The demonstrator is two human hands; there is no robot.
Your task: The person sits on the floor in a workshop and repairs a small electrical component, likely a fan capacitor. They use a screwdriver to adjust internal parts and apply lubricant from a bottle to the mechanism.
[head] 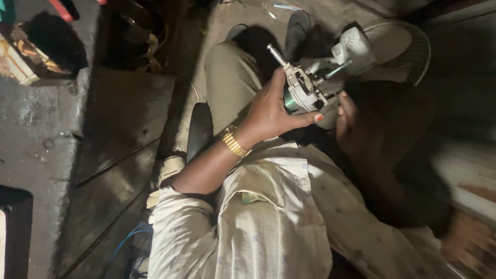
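Note:
My left hand (269, 114), a gold bracelet (235, 142) on its wrist, grips a small fan motor (304, 91) from the left. The motor has a grey metal housing and a steel shaft pointing up and left. It is held above my lap. My right hand (350, 119) lies in deep shadow against the motor's right side. Its fingers touch the housing, but their grip is too dark to make out. Behind the motor are a white fan housing (356, 46) and a round wire fan guard (401, 46).
My bent knee in khaki trousers (229, 74) and two dark shoes (296, 28) rest on a dusty concrete floor (33, 125). A dark pot (137, 28) and boxes (6, 54) stand at the upper left. Blue wires (128, 242) run at the lower left. Rusty metal sheeting (480, 181) is at the right.

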